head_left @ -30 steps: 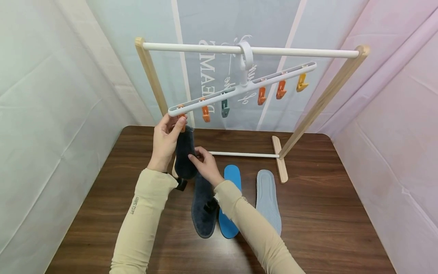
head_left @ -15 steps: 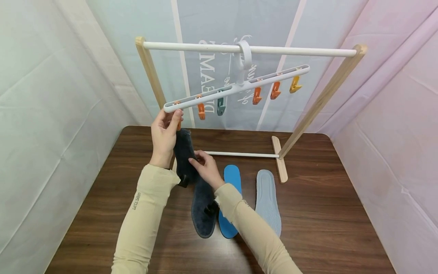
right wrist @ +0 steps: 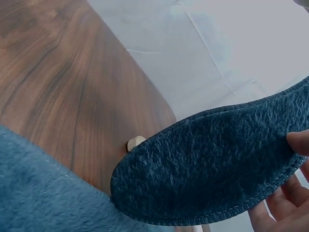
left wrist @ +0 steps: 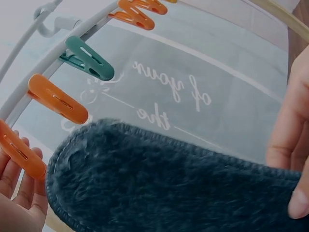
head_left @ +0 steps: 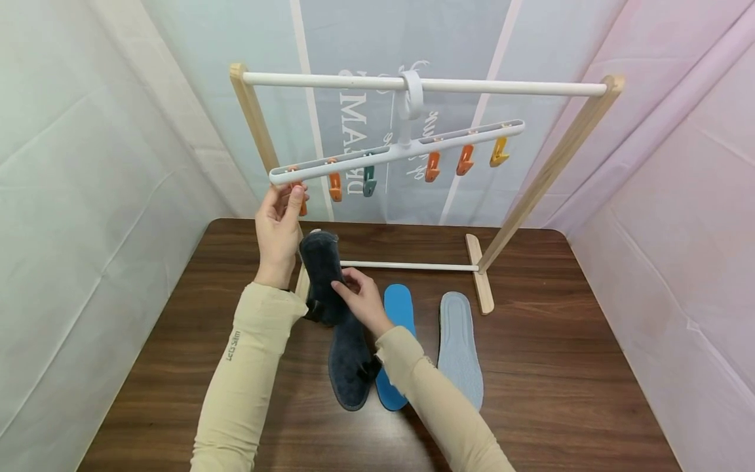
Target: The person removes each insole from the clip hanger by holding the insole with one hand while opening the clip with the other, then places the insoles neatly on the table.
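My left hand (head_left: 277,229) pinches the orange clip (head_left: 299,196) at the left end of a white clip hanger (head_left: 348,160). My right hand (head_left: 362,298) holds a dark, fleecy insole (head_left: 321,262) by its side edge, thumb on the pile. In the head view the insole's narrow end sits just below the clip; in the left wrist view the clip's tip (left wrist: 36,169) overlaps the insole's stitched rim (left wrist: 52,179). A second dark insole (head_left: 349,370) lies on the table under the right wrist, partly hidden.
The hanger hooks over the white top rail (head_left: 507,86) of a wooden-legged rack. Other clips hang from it, including a green clip (head_left: 369,180) and a yellow clip (head_left: 499,152). A blue insole (head_left: 399,305) and a grey insole (head_left: 461,347) lie on the table (head_left: 548,367).
The held insole's top has dropped away from the orange clip, and the insole has tilted. My left hand has risen slightly left with the clip; the hanger has swung left.
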A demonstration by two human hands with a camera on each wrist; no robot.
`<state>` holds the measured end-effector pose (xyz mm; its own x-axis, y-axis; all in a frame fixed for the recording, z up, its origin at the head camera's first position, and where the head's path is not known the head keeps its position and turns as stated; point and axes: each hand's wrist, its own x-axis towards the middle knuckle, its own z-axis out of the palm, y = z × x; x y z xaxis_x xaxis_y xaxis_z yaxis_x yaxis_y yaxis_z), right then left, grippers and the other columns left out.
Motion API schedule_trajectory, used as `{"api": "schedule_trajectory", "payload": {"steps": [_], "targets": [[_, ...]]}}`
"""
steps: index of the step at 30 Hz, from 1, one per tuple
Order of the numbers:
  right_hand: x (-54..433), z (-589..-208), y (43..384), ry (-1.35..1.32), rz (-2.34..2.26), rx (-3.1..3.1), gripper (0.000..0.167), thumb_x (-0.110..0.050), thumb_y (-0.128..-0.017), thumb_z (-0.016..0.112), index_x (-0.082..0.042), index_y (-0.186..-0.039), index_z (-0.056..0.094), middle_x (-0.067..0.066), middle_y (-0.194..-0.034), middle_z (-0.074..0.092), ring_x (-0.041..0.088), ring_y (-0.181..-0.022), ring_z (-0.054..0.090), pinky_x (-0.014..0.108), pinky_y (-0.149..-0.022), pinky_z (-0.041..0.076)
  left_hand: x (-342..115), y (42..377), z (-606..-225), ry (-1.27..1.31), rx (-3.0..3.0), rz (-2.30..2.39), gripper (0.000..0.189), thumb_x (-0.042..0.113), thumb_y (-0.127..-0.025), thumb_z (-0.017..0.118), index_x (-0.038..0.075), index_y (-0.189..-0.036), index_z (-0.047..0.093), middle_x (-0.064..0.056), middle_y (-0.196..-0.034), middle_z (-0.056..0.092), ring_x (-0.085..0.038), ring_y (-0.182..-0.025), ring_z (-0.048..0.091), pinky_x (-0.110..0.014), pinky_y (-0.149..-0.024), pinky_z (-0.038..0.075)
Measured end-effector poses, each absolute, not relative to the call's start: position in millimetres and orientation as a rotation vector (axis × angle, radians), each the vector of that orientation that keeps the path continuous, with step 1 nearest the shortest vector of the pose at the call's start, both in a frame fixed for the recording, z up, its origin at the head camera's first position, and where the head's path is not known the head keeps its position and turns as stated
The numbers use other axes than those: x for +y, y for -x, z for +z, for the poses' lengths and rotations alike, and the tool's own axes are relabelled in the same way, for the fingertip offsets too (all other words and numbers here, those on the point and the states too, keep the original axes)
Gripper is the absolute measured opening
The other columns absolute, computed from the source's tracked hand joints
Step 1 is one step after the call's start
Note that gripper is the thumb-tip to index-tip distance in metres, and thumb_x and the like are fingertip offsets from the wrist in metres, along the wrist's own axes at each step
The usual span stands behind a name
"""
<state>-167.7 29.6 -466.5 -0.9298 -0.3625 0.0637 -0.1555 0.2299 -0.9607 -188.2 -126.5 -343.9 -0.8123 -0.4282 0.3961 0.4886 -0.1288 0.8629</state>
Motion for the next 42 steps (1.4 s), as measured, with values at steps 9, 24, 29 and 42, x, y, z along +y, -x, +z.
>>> {"api": "schedule_trajectory", "payload": {"steps": [9, 24, 29, 42], "targets": [[39, -466, 157, 0.444, -1.978, 2.255, 0.025, -0.016, -0.095, 0.060, -0.002, -0.116, 0.063, 0.016, -0.116, 0.063, 0.027, -0.109, 0.060, 0.034, -0.094, 0.051, -126, 189, -339, 0.133, -1.505, -2.034, 0.014, 0.010, -0.098, 0.053, 0.008, -0.110, 0.060, 0.004, -0.102, 0.065, -0.024, -0.099, 0.059, -0.024, -0.085, 0.046], [63, -436, 133, 0.335, -2.070, 2.187, 0.024, -0.007, -0.096, 0.057, 0.006, -0.116, 0.060, 0.022, -0.116, 0.060, 0.033, -0.112, 0.057, 0.032, -0.100, 0.048, -133, 191, -331, 0.150, -1.506, -2.020, 0.018, 0.011, -0.098, 0.053, 0.007, -0.115, 0.057, 0.000, -0.103, 0.061, -0.017, -0.097, 0.057, -0.023, -0.085, 0.045], [72, -455, 135, 0.288, -2.083, 2.161, 0.026, -0.016, -0.096, 0.059, 0.001, -0.116, 0.060, 0.016, -0.115, 0.060, 0.021, -0.107, 0.058, 0.033, -0.097, 0.049, -135, 192, -330, 0.132, -1.538, -1.998, 0.023, 0.012, -0.099, 0.053, 0.002, -0.119, 0.054, 0.002, -0.102, 0.060, -0.014, -0.098, 0.055, -0.022, -0.085, 0.044], [78, -464, 122, 0.270, -2.031, 2.160, 0.027, -0.016, -0.095, 0.061, 0.001, -0.116, 0.061, 0.019, -0.113, 0.061, 0.019, -0.095, 0.061, 0.035, -0.086, 0.053, -138, 188, -338, 0.134, -1.602, -1.934, 0.029, 0.016, -0.097, 0.056, 0.008, -0.125, 0.057, 0.002, -0.111, 0.058, -0.014, -0.102, 0.052, -0.024, -0.086, 0.043]]}}
